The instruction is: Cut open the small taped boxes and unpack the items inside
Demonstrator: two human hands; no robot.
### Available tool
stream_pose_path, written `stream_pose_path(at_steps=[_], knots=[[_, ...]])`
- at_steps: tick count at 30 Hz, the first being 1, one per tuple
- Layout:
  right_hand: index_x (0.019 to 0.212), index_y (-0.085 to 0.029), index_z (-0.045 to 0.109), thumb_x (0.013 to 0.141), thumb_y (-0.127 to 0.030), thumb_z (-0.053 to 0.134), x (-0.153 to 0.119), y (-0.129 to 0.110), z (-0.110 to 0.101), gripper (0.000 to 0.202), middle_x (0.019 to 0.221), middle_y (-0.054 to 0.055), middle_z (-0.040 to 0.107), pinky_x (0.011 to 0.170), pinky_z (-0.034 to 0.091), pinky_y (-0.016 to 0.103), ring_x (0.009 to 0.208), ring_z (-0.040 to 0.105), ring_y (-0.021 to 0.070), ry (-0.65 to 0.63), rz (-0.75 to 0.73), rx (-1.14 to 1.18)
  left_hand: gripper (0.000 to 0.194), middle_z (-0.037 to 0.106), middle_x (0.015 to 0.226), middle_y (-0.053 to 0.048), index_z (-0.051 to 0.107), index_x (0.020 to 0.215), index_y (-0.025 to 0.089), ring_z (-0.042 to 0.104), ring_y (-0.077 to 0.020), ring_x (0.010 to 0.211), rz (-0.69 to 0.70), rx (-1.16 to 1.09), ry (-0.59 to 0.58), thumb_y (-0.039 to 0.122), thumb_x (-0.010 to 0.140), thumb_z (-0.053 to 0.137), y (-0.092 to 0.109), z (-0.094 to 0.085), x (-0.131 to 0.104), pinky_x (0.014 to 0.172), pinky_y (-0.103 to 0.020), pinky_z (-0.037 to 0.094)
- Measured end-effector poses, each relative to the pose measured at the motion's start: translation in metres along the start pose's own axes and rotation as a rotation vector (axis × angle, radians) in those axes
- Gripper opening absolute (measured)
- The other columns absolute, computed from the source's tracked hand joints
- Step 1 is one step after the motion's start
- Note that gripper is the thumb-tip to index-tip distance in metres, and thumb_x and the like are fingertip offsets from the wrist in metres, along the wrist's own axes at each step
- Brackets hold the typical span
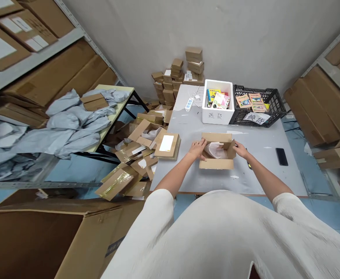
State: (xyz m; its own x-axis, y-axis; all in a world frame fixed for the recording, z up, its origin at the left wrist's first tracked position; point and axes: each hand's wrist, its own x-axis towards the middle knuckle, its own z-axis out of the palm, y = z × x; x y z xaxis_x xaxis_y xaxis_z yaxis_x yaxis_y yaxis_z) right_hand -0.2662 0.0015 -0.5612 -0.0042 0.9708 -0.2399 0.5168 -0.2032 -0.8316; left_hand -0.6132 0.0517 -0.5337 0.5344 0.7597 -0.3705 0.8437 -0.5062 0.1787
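Note:
An open cardboard box (216, 164) stands on the grey table (263, 174) with its long flaps spread to front and back. Inside it lies crumpled, pale, translucent wrapping (214, 150). My left hand (198, 149) grips the box's left side, with the fingers over the edge. At the right side, my right hand (240, 149) pinches the short flap between thumb and fingers. Left of the box, near the table's left edge, sits a closed carton (174, 147) with a white label on top.
A white foam bin (217, 117) and a black crate (257, 118), both holding booklets, stand at the back. A phone (282, 156) lies right, a power strip (189, 104) back left. Discarded cartons (137, 170) heap beside the table; grey parcels (65, 120) cover a side table.

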Motion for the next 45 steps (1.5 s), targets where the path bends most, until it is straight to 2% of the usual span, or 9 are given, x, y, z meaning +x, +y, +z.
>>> stream_pose_path(at_steps=[4, 8, 11, 15, 18, 22, 30, 36, 45], knots=[[0.148, -0.023, 0.063, 0.078, -0.038, 0.061, -0.018, 0.025, -0.013, 0.071, 0.137, 0.013, 0.073, 0.093, 0.063, 0.045, 0.108, 0.071, 0.0302, 0.124, 0.066, -0.043, 0.162, 0.010, 0.188, -0.020, 0.002, 0.181, 0.027, 0.034, -0.0513, 0.160, 0.034, 0.030, -0.047, 0.076, 0.060, 0.097, -0.003, -0.001, 0.014, 0.127, -0.055, 0.030], [0.165, -0.021, 0.047, 0.084, -0.041, 0.062, -0.030, 0.029, -0.015, 0.084, 0.150, 0.019, 0.061, 0.103, 0.057, 0.051, 0.118, 0.065, 0.0344, 0.256, 0.081, -0.375, 0.161, 0.011, 0.187, -0.020, 0.002, 0.181, 0.026, 0.035, -0.0505, 0.157, 0.055, 0.016, -0.047, 0.079, 0.060, 0.094, -0.006, 0.002, 0.013, 0.124, -0.054, 0.032], [0.159, -0.019, 0.055, 0.088, -0.028, 0.060, -0.028, 0.002, -0.008, 0.072, 0.153, 0.022, 0.058, 0.113, 0.045, 0.056, 0.132, 0.054, 0.0403, 0.213, -0.033, -0.743, 0.162, 0.010, 0.188, -0.019, -0.001, 0.181, 0.028, 0.034, -0.0512, 0.158, 0.063, -0.006, -0.042, 0.081, 0.060, 0.093, -0.007, 0.003, 0.011, 0.125, -0.054, 0.031], [0.138, -0.017, 0.071, 0.094, -0.015, 0.055, -0.013, -0.057, 0.017, 0.047, 0.143, 0.022, 0.063, 0.111, 0.036, 0.050, 0.128, 0.051, 0.0381, 0.015, -0.244, -1.031, 0.164, 0.009, 0.188, -0.019, -0.003, 0.181, 0.028, 0.035, -0.0512, 0.157, 0.050, -0.016, -0.047, 0.077, 0.059, 0.096, -0.006, 0.004, 0.011, 0.124, -0.053, 0.031], [0.132, -0.017, 0.072, 0.102, -0.019, 0.051, -0.001, -0.093, 0.043, 0.038, 0.136, 0.022, 0.067, 0.112, 0.034, 0.048, 0.129, 0.051, 0.0376, -0.053, -0.301, -1.061, 0.164, 0.010, 0.188, -0.020, -0.001, 0.181, 0.029, 0.035, -0.0515, 0.158, 0.046, -0.034, -0.027, 0.074, 0.057, 0.098, -0.006, 0.006, 0.011, 0.124, -0.054, 0.031], [0.137, -0.016, 0.070, 0.103, -0.018, 0.050, 0.010, -0.113, 0.071, 0.040, 0.137, 0.022, 0.068, 0.111, 0.038, 0.048, 0.129, 0.054, 0.0377, -0.147, -0.258, -1.047, 0.162, 0.011, 0.188, -0.019, 0.004, 0.181, 0.028, 0.035, -0.0521, 0.157, 0.050, -0.072, 0.001, 0.077, 0.057, 0.096, -0.006, 0.009, 0.009, 0.125, -0.055, 0.031], [0.146, -0.011, 0.061, 0.104, -0.017, 0.049, 0.014, -0.111, 0.090, 0.044, 0.140, 0.026, 0.063, 0.110, 0.044, 0.048, 0.124, 0.058, 0.0377, -0.121, -0.160, -1.038, 0.164, 0.006, 0.189, -0.017, 0.004, 0.181, 0.028, 0.032, -0.0536, 0.158, 0.045, -0.106, -0.012, 0.087, 0.056, 0.092, -0.007, 0.013, 0.008, 0.126, -0.056, 0.030], [0.144, -0.011, 0.065, 0.107, -0.020, 0.048, 0.010, -0.103, 0.094, 0.041, 0.144, 0.026, 0.059, 0.114, 0.040, 0.048, 0.128, 0.056, 0.0386, -0.116, -0.162, -1.011, 0.166, 0.007, 0.189, -0.018, 0.001, 0.182, 0.027, 0.031, -0.0540, 0.159, 0.053, -0.097, -0.016, 0.087, 0.057, 0.092, -0.007, 0.014, 0.008, 0.126, -0.057, 0.030], [0.134, -0.013, 0.073, 0.105, -0.022, 0.053, 0.006, -0.099, 0.103, 0.036, 0.131, 0.024, 0.070, 0.113, 0.038, 0.048, 0.129, 0.058, 0.0385, -0.167, -0.161, -1.030, 0.159, 0.006, 0.189, -0.015, 0.003, 0.182, 0.029, 0.032, -0.0542, 0.158, 0.056, -0.087, -0.011, 0.087, 0.061, 0.089, -0.005, 0.014, 0.006, 0.126, -0.059, 0.030]])
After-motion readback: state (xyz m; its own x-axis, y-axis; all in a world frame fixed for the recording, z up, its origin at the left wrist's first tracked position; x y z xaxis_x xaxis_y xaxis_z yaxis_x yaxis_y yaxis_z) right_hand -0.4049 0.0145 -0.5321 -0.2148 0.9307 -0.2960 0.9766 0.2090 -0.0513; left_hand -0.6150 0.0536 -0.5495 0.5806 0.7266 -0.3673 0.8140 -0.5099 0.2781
